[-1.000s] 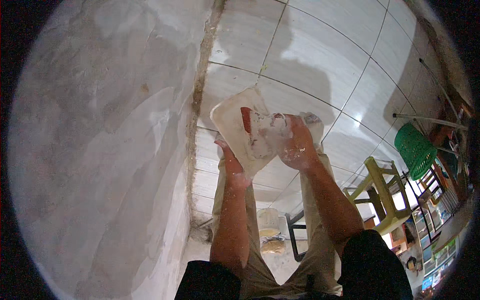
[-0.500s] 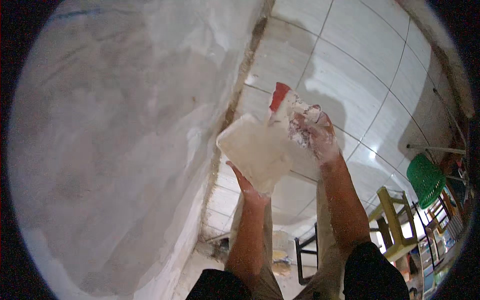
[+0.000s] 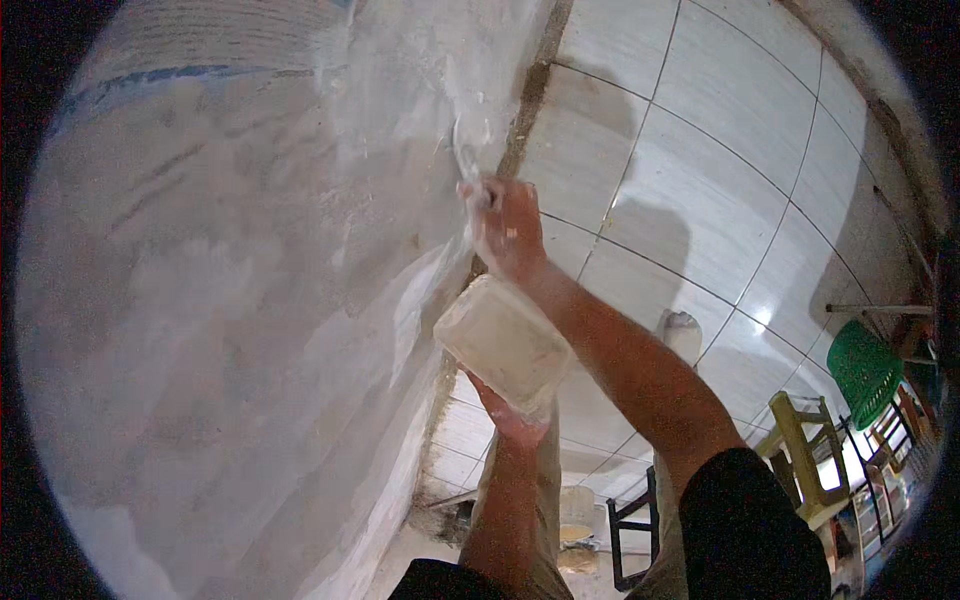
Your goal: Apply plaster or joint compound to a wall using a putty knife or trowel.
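A pale rectangular plastic tub (image 3: 505,335), its inside coated off-white, rests in my left hand (image 3: 515,415). The thumb of that hand lies along the tub's side; the other fingers are mostly hidden under it. Beyond the tub, my right hand (image 3: 512,228), smeared white, is closed around a putty knife (image 3: 464,150). The blade shows nearly edge-on and lies at the lower part of the wall (image 3: 250,320), where I cannot make out its full shape. Grey and white patches of plaster cover the wall.
White floor tiles (image 3: 720,190) meet the wall along a rough brown strip (image 3: 535,90). To the right stand a yellow-green stool (image 3: 800,450) and a green basket (image 3: 863,365). Between my legs a black metal frame (image 3: 632,535) and a pale bucket (image 3: 577,510) show behind me.
My right hand has swung from above the floor, right of the tub, leftward to the wall with the putty knife. The tub has shifted slightly down in view, still in my left hand.
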Demonstrator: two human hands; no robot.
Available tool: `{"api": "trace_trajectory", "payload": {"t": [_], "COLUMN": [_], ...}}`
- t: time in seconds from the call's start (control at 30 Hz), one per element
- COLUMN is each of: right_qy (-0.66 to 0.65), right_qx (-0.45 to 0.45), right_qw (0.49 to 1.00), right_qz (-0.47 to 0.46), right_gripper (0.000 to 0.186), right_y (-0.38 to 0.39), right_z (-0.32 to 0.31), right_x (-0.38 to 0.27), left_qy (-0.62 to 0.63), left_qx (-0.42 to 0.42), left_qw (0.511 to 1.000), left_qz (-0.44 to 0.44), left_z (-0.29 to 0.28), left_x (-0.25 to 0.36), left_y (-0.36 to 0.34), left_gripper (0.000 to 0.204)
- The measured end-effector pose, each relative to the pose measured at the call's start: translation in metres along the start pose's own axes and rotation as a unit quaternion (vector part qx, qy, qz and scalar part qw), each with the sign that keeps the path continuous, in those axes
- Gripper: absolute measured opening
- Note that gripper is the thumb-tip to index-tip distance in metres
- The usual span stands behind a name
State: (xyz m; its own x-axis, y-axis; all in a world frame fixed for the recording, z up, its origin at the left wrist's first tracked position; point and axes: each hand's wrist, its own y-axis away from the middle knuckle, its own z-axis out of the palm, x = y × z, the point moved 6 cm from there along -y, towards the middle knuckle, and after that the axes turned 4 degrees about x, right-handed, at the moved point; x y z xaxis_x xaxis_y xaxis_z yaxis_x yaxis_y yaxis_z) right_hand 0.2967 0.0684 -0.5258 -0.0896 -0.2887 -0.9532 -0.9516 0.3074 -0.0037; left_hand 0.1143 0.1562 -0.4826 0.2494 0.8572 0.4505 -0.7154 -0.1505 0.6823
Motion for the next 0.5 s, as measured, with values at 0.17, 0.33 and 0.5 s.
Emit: {"api": "trace_trajectory", "payload": {"t": [0.17, 0.33, 0.5], "right_qy": [-0.249, -0.646, -0.565], "right_qx": [-0.138, 0.046, 0.027], "right_qw": [0.950, 0.718, 0.757], "right_qz": [0.124, 0.255, 0.326], "right_gripper": [0.024, 0.027, 0.027], "right_y": [0.025, -0.025, -0.067], "right_z": [-0.019, -0.007, 0.021], "right_x": [0.091, 0.147, 0.159], "left_qy": [-0.027, -0.094, -0.138], "left_qx": [0.014, -0.062, -0.033], "left_qw": [1.000, 0.994, 0.989], "left_qz": [0.000, -0.014, -0.042], "left_z": [-0.015, -0.024, 0.002], "left_x": [-0.003, 0.008, -0.004], "left_y": [-0.016, -0.023, -0.028], "left_gripper": [0.068, 0.061, 0.060]}}
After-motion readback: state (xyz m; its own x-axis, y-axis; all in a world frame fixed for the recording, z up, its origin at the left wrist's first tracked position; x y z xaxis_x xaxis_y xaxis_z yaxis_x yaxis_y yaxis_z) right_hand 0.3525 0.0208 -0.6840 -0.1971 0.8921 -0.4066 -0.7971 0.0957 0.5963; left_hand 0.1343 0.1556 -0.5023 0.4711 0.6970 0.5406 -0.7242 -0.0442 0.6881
